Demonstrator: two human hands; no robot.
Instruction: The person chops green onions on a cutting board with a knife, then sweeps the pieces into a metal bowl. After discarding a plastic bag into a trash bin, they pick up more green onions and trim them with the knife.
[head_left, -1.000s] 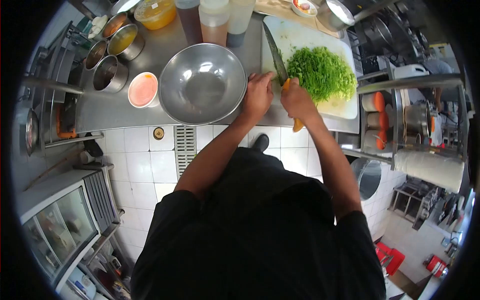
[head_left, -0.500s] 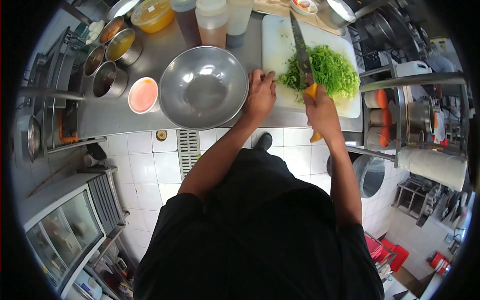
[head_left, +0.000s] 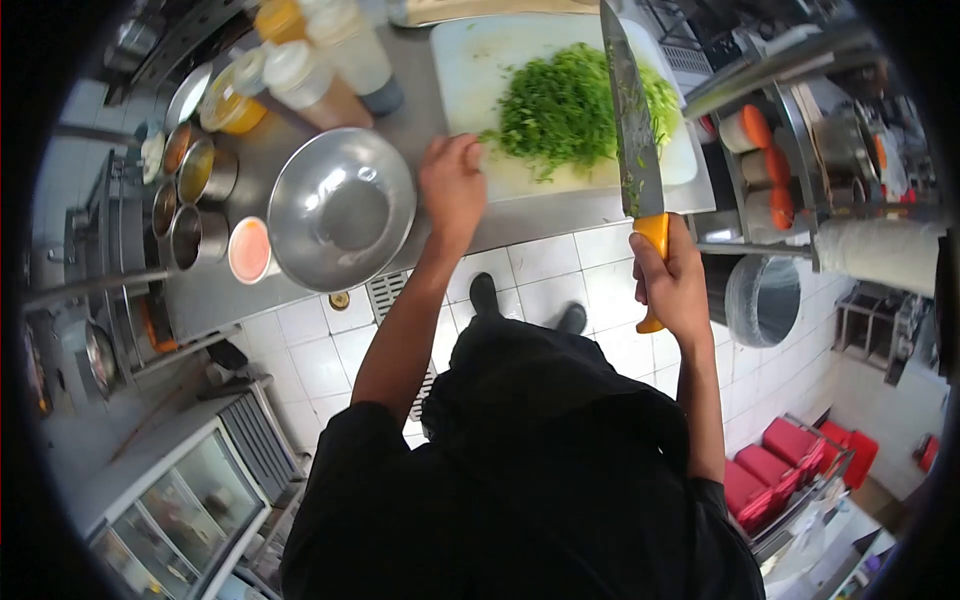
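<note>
My right hand (head_left: 678,275) is wrapped round the orange handle of a large chef's knife (head_left: 636,125). Its broad blade points away from me, overlaps the right part of the greens in this view, and has green scraps stuck to it. Finely shredded leafy greens (head_left: 555,110) lie heaped on a white cutting board (head_left: 465,60). At the board's near left corner is my left hand (head_left: 455,190), its fingers loosely bent and slightly apart, with nothing seen in them. To its left a metal mixing bowl (head_left: 345,215) stands on the steel counter (head_left: 420,95), with no food in it.
Several squeeze bottles (head_left: 310,85) stand behind the bowl. Left of it are a white tub of pink sauce (head_left: 250,250) and several metal pots (head_left: 200,238). A metal rail (head_left: 780,75) and shelving flank the board's right side. A lined bin (head_left: 765,300) stands below.
The knife has swung right and nearer to me, off the middle of the greens. My left hand has shifted slightly from the bowl's rim. The head view has turned and moved right.
</note>
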